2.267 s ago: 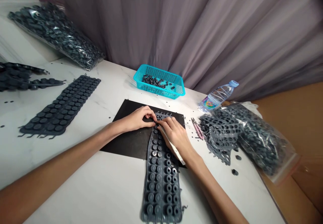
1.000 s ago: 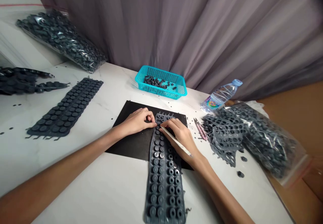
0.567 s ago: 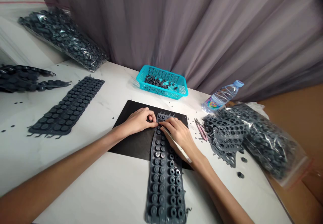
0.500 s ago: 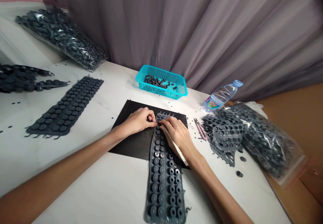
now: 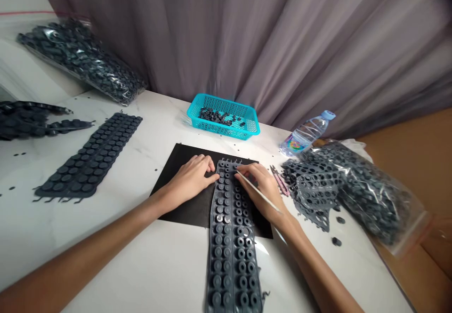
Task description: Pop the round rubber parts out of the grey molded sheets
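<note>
Strip of dark-grey, rubber-looking material with raised round studs (image 5: 232, 252) is laid lengthwise, far end on the flat black rectangular mat (image 5: 189, 209), near part on the white marbled worktop (image 5: 158, 266). Slim white stick-shaped tool (image 5: 263, 196) is pinched in the right hand (image 5: 266, 188), its forward end at the fingertips beside the strip's far right side. Left hand (image 5: 190, 176) is set with thumb at the left edge, fingers curled; whether anything is held in that grip can't be told.

Risks (judged): strip could be skewed if pushed, since the near half is pinned by neither hand. Studs could be marked or the web torn if the tool is angled badly; contact is partly hidden by fingers. Right hand could be nicked on the pink-handled metal snips (image 5: 279, 181), parked just beside it.
</note>
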`<action>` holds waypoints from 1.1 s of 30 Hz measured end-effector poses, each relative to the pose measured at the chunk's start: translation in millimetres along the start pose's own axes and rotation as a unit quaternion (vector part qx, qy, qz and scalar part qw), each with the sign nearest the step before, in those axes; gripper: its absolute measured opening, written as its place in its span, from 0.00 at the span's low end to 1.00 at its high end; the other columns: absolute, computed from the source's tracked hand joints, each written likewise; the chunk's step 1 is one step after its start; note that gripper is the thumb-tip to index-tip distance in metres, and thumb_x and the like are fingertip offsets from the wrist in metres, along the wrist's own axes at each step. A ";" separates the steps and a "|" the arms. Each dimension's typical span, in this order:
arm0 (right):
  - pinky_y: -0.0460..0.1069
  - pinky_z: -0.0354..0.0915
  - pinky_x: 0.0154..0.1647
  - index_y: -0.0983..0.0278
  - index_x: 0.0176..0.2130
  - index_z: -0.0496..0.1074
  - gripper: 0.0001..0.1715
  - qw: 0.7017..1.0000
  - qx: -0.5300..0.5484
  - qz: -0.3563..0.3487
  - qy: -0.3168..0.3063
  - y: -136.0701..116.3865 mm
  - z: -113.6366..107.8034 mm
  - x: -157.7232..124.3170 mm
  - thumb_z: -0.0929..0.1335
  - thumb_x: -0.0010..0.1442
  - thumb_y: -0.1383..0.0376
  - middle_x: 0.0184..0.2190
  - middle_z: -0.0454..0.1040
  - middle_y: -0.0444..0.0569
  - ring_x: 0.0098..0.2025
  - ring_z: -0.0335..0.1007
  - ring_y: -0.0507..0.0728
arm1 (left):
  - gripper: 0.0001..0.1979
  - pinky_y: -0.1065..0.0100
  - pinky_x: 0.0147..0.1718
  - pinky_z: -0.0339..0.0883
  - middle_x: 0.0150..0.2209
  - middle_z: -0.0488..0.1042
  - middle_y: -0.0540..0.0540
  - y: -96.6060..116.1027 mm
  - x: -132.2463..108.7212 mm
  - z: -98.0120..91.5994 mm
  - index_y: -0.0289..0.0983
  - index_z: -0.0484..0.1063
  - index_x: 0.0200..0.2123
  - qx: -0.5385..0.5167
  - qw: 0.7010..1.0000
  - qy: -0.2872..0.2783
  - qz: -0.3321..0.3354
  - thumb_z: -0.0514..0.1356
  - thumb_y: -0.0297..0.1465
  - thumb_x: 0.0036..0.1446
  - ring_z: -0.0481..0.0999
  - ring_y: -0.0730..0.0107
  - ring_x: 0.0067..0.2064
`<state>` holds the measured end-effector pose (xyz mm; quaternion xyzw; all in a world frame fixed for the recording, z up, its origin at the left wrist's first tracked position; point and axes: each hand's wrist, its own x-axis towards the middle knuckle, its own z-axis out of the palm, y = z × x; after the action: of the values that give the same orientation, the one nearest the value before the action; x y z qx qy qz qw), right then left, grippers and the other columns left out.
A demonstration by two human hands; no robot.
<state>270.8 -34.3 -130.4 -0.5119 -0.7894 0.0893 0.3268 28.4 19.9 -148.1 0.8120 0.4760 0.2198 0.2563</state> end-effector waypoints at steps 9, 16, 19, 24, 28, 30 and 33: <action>0.55 0.69 0.50 0.59 0.47 0.72 0.08 0.994 0.040 -0.072 -0.078 -15.7 5.6 -0.7 0.66 0.72 0.59 0.43 0.76 0.50 0.45 0.72 0.59 | 0.08 0.57 0.45 0.65 0.39 0.72 0.46 14.1 -7.0 3.8 0.40 0.67 0.35 0.059 0.998 -0.005 0.023 0.54 0.36 0.66 0.71 0.57 0.46; 0.53 0.70 0.47 0.59 0.48 0.71 0.08 0.996 0.046 -0.072 -0.038 -14.5 4.0 -2.0 0.66 0.72 0.61 0.41 0.76 0.50 0.43 0.72 0.58 | 0.02 0.64 0.36 0.68 0.33 0.76 0.50 21.1 -7.1 3.9 0.40 0.64 0.38 -0.154 0.988 -0.016 -0.002 0.56 0.31 0.64 0.77 0.67 0.34; 0.54 0.69 0.48 0.59 0.48 0.71 0.07 0.996 0.041 -0.073 -0.044 -13.2 1.3 -1.2 0.66 0.72 0.61 0.42 0.76 0.50 0.44 0.72 0.58 | 0.04 0.66 0.35 0.69 0.31 0.77 0.51 17.9 -4.8 6.8 0.40 0.64 0.40 -0.221 0.975 -0.006 -0.010 0.58 0.30 0.62 0.78 0.68 0.33; 0.55 0.69 0.51 0.59 0.48 0.70 0.07 0.994 0.041 -0.064 -0.075 -11.4 0.5 -2.0 0.65 0.72 0.61 0.44 0.75 0.50 0.47 0.71 0.59 | 0.12 0.63 0.41 0.74 0.35 0.80 0.48 8.0 -0.8 11.6 0.39 0.66 0.44 -0.264 0.964 -0.009 -0.023 0.63 0.31 0.57 0.81 0.65 0.37; 0.56 0.69 0.51 0.59 0.49 0.69 0.07 0.994 0.052 -0.055 -0.080 -10.0 3.7 -2.2 0.67 0.71 0.60 0.44 0.75 0.51 0.47 0.71 0.59 | 0.11 0.63 0.38 0.76 0.33 0.79 0.48 5.1 0.6 12.7 0.39 0.67 0.42 -0.290 0.956 -0.017 -0.040 0.64 0.33 0.58 0.81 0.65 0.36; 0.56 0.69 0.51 0.58 0.48 0.69 0.07 0.994 0.053 -0.052 -0.076 -9.3 5.5 -1.7 0.67 0.71 0.60 0.44 0.75 0.50 0.47 0.71 0.60 | 0.11 0.65 0.34 0.76 0.31 0.78 0.50 5.5 0.5 12.2 0.39 0.66 0.41 -0.298 0.953 -0.027 -0.040 0.63 0.34 0.59 0.81 0.66 0.32; 0.56 0.69 0.51 0.58 0.48 0.69 0.08 0.994 0.052 -0.055 -0.074 -8.3 7.0 -0.9 0.67 0.71 0.59 0.44 0.75 0.50 0.46 0.71 0.60 | 0.09 0.66 0.33 0.76 0.29 0.76 0.52 7.0 -0.3 10.4 0.40 0.66 0.40 -0.288 0.956 -0.034 -0.030 0.63 0.34 0.60 0.79 0.69 0.30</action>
<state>260.6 -37.5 -132.2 -0.4424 -0.8323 0.1497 0.2985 39.2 14.6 -151.8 0.6959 0.4077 0.3123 0.5020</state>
